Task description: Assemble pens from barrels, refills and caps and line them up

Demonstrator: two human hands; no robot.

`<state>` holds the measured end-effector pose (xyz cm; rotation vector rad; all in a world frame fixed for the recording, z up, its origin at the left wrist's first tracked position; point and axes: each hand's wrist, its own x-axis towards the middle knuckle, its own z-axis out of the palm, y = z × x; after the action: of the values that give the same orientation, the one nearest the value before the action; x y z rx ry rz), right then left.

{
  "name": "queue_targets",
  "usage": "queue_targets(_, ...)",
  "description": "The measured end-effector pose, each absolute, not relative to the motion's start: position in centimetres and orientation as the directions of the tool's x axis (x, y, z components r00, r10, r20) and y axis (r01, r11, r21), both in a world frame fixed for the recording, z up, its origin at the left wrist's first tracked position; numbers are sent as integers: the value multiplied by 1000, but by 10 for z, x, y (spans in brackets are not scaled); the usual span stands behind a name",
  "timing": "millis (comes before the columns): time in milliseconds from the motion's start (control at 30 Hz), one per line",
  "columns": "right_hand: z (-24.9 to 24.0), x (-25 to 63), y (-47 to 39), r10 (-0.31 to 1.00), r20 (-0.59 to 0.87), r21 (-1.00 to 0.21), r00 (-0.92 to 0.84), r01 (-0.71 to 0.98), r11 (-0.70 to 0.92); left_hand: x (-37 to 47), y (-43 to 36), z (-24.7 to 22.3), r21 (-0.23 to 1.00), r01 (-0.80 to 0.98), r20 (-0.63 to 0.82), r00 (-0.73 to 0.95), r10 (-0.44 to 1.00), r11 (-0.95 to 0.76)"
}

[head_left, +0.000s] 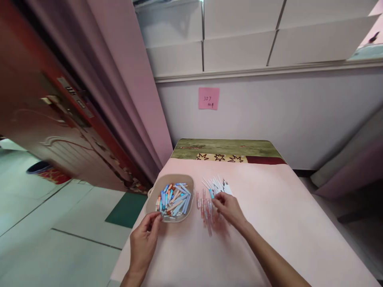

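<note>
A beige basket [147, 207] holds many blue, orange and brown pen parts [176, 199], with small white bits near its front side. My left hand [145, 239] is at the basket's near left rim, thumb and forefinger pinched together; what lies between them, if anything, is too small to name. My right hand [229, 207] pinches a short blue pen part [211, 193] above the table. Under and beside that hand lie clear pinkish pen barrels [204, 207]. Thin white refills [213, 183] with dark tips are fanned out just behind them.
A pale pink cloth [287, 231] covers the table, leaving a green patterned strip [227, 145] bare at the back. A pink note [208, 98] is on the wall. To the left are a red door [38, 119] and a bin [50, 172] on the tiled floor.
</note>
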<state>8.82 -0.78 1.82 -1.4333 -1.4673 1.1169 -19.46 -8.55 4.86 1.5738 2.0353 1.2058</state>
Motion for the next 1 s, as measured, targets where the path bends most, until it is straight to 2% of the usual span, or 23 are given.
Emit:
queue_targets(133,43,35,-7,979,65,-981,-195,168,99,-188,-83,54,722,692,267,-271,925,-5)
queue_targets(233,40,33,-2,984,62,-988,-165,130,84,-186,-82,52,660,746,327,-175,929,-92)
queue_targets(367,13,98,-10,998,1,-912,69,410,-28,-190,-78,46,537,798,444,9,896,-274)
queue_targets(533,-15,199,-48,941,-33,-818,336,532,-218,-194,-71,38,408,823,503,159,849,-396)
queue_targets(633,-24,223,-64,932,-106,-700,345,641,-317,-185,-69,36,332,832,541,219,812,-445)
queue_targets(733,-29,223,-67,941,-106,-649,321,695,-310,-169,-72,41,261,817,624,263,736,-513)
queue_targets(867,-31,216,-62,945,-80,-635,316,715,-293,-154,-82,50,217,771,664,332,670,-598)
queue_targets(1000,-35,220,-64,944,-69,-678,322,679,-281,-156,-91,50,209,777,667,331,668,-594)
